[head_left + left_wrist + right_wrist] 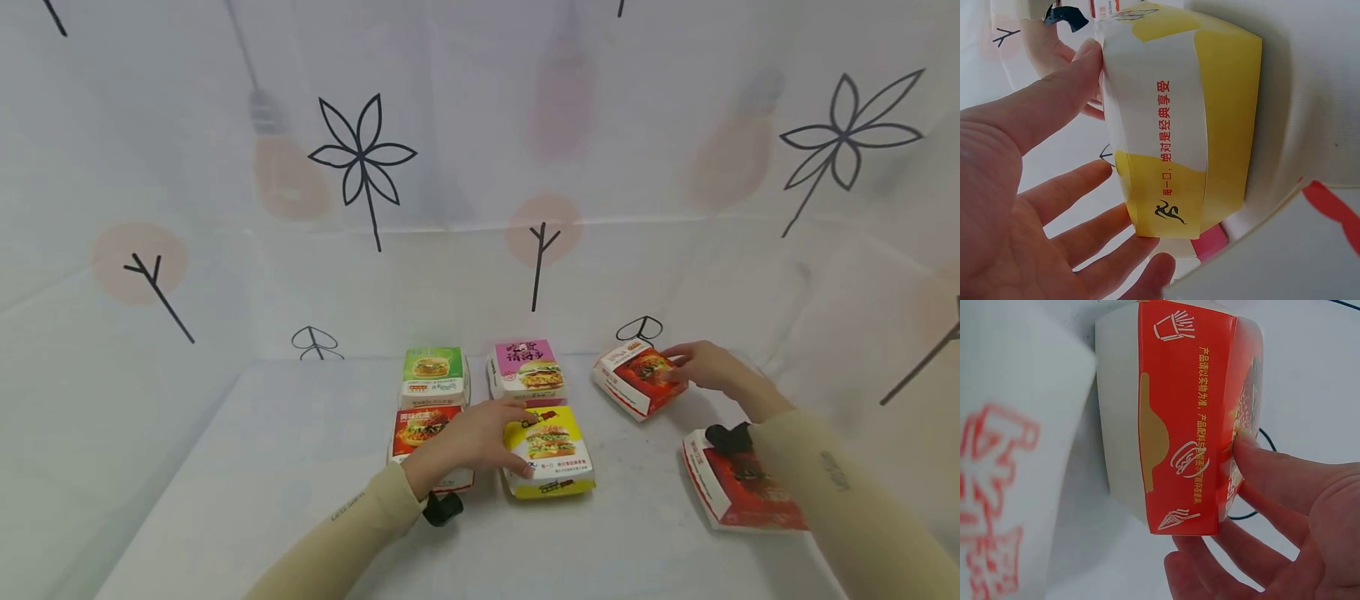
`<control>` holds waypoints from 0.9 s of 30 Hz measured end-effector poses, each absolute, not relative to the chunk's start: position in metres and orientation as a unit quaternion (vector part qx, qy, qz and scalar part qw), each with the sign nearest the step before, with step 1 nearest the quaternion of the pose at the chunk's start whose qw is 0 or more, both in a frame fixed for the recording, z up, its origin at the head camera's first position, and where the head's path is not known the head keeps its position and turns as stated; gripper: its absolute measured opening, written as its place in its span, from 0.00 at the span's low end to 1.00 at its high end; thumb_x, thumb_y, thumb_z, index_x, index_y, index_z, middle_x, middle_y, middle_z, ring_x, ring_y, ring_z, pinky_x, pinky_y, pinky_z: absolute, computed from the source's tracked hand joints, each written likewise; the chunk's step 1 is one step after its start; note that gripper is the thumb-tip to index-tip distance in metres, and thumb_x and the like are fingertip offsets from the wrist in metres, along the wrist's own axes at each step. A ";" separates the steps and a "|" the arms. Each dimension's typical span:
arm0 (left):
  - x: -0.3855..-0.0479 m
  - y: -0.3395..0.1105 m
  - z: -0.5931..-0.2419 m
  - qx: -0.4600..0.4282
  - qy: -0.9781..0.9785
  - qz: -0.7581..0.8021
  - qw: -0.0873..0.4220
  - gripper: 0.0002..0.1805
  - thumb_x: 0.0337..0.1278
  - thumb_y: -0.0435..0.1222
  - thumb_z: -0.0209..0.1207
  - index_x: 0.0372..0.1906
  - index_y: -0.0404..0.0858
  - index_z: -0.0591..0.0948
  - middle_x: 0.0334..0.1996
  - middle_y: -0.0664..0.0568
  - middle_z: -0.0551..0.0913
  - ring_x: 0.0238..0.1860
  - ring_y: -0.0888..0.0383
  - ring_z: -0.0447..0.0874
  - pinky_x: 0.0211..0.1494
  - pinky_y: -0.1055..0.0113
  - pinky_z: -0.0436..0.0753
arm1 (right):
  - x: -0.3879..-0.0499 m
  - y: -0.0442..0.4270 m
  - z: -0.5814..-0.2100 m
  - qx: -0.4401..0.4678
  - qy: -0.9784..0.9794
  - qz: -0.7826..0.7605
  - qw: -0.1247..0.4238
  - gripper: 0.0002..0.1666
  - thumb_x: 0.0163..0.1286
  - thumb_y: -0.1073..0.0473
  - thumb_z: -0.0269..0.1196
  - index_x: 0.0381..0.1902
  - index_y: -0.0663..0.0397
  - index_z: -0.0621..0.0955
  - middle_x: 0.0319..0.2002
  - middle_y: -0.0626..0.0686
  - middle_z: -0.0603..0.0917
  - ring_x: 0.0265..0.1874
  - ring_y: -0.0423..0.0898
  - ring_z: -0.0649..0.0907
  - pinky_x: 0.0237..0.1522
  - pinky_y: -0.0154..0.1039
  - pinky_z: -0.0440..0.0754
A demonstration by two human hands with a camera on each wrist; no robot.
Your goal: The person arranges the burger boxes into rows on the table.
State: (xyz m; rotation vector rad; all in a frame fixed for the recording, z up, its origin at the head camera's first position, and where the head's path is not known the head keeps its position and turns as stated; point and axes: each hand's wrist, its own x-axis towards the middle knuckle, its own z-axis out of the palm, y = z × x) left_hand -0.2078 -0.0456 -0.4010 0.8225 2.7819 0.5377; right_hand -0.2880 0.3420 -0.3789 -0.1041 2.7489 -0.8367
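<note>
My left hand [476, 437] rests its fingertips and thumb on the left part of a yellow-and-white burger box [555, 450]. In the left wrist view its fingers are fairly straight and spread along the upper edge of the box. At the back right my right hand [708, 368] holds a red-and-white burger box [637, 383] at its right end, thumb on the printed top and fingers at the far edge. That box sits turned at an angle. The right wrist view shows its red side wall [1185, 419].
Partly behind my left hand lies another red burger box [423, 425]. Behind stand a green burger box [435, 371] and a pink one [528, 367]. Another red box [738, 487] lies under my right forearm. A patterned white cloth [465, 275] hangs behind the white table [630, 542].
</note>
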 end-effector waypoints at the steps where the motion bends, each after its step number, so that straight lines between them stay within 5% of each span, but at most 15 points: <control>1: -0.208 -0.046 -0.400 0.278 0.938 0.181 0.097 0.40 0.44 0.56 0.74 0.67 0.57 0.76 0.70 0.59 0.69 0.70 0.53 0.66 0.68 0.50 0.70 | -0.289 0.341 -0.379 -0.037 0.947 -0.289 0.132 0.38 0.69 0.54 0.64 0.67 0.75 0.66 0.60 0.79 0.71 0.56 0.71 0.74 0.53 0.64 0.77; 27: -0.284 0.027 -0.355 0.309 0.888 0.321 0.109 0.29 0.56 0.43 0.71 0.64 0.48 0.79 0.58 0.56 0.81 0.57 0.57 0.78 0.57 0.61 0.79 | -0.282 0.314 -0.376 0.009 0.960 -0.254 0.118 0.43 0.65 0.45 0.67 0.64 0.74 0.70 0.59 0.76 0.72 0.52 0.68 0.75 0.51 0.60 0.78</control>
